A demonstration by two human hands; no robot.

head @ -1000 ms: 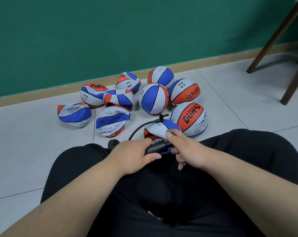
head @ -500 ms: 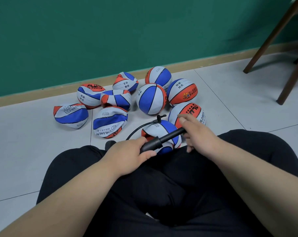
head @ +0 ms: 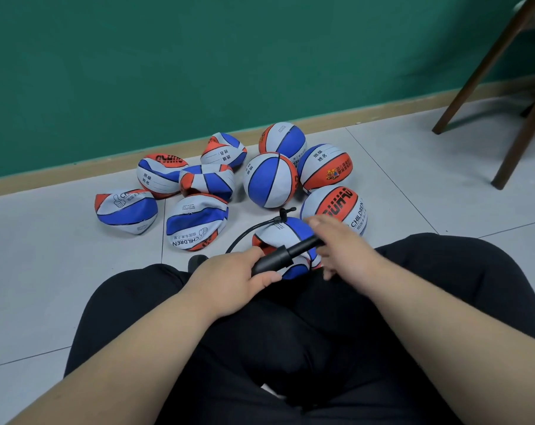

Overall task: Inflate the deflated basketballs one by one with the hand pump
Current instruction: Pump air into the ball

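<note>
a single wide-angle camera on the person's head faces forward and tilts down, so the black-clad lap (head: 290, 348) fills the lower half at close range. the left hand (head: 229, 280) and right hand (head: 349, 253) meet on the hand pump (head: 272, 260) near centre. the basketballs (head: 269, 179) lie just beyond on the tiled floor (head: 45, 256), and the green wall (head: 198, 56) and chair legs (head: 479, 72) close off the top.

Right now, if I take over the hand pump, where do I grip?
Wrap the thick barrel of the hand pump from the left, as the left hand does; take the handle from the right, where the thin rod sticks out over the ball.
</note>
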